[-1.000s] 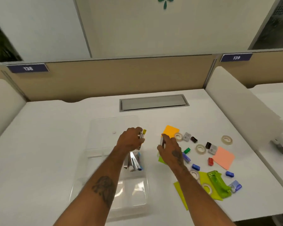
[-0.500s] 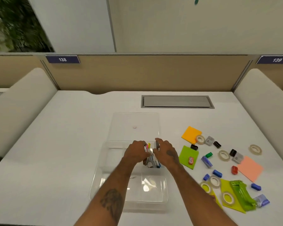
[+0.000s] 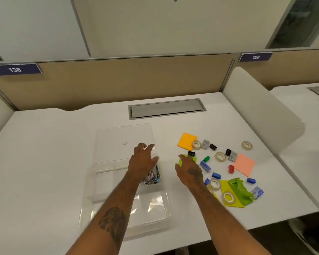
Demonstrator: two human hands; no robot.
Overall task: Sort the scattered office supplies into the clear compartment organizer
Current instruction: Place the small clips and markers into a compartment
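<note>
The clear compartment organizer point(image 3: 99, 183) lies on the white desk, its open lid point(image 3: 118, 137) folded back behind it. A bundle of pens and markers point(image 3: 152, 178) rests in its right middle compartment. My left hand point(image 3: 142, 161) hovers just above them, fingers spread, holding nothing. My right hand point(image 3: 189, 170) is to the right of the organizer, open, over a green sticky pad point(image 3: 193, 159). Scattered supplies lie further right: an orange pad point(image 3: 186, 140), a pink pad point(image 3: 244, 163), tape rolls point(image 3: 220, 156), coloured binder clips point(image 3: 215, 175) and a green stapler point(image 3: 240, 190).
A grey cable hatch point(image 3: 166, 108) is set in the desk behind the organizer. Beige partitions stand at the back and a white divider point(image 3: 256, 111) on the right. The desk's front edge runs just below the organizer.
Both hands held pens over the organizer, set them into the compartment and let go. My right hand has moved right, away from the organizer; the left has opened above the pens.
</note>
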